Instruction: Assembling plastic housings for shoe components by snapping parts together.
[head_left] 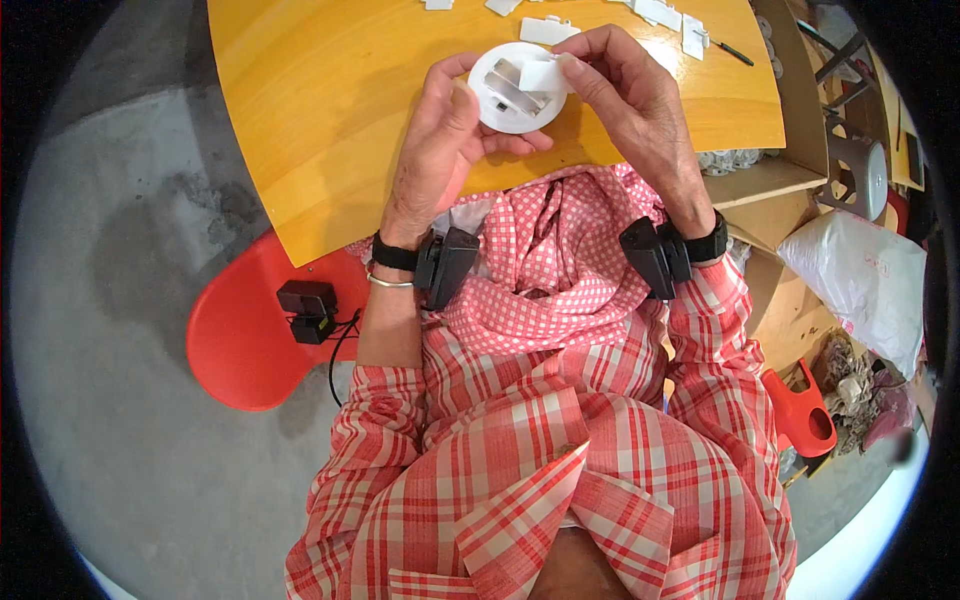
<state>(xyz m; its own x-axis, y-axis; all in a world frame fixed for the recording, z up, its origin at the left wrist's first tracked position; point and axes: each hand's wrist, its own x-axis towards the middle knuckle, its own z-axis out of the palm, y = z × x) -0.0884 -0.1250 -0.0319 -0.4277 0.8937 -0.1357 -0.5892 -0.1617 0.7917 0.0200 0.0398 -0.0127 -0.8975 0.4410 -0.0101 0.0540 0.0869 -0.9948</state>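
My left hand (437,130) grips a round white plastic housing (520,122) by its left side, with fingers bent under the lower edge. In the middle of its upward face is a rectangular recess with metallic-looking strips inside. My right hand (640,110) pinches a small white rectangular cover (541,76) between thumb and forefinger. This cover lies over the upper right part of the recess, at a slant. Whether it touches the housing, I cannot tell. Both hands are raised above the near part of the yellow table (330,120).
Several similar white covers, one nearest (548,31), lie along the table's far side, with a black pen (735,53) at the far right. A cardboard box (765,182) with white parts stands right. A black adapter (308,308) rests on a red stool (235,330) at left.
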